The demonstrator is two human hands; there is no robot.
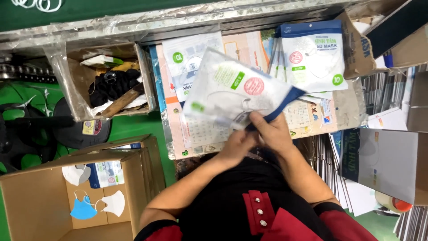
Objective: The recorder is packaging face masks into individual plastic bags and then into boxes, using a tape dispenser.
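Gripping that mask packet (232,91) by one corner with both your right hand (273,130) and left hand (236,143), fingers closed tight, it could slip onto the packets (312,58) stacked at the surface's far edge.

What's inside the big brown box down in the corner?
Inside the cardboard box lie a blue mask, two white masks and a packet of masks. Its near wall hides part of the bottom.

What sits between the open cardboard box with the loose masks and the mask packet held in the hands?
In the head view, a green strip of table and a clear plastic sheet's edge.
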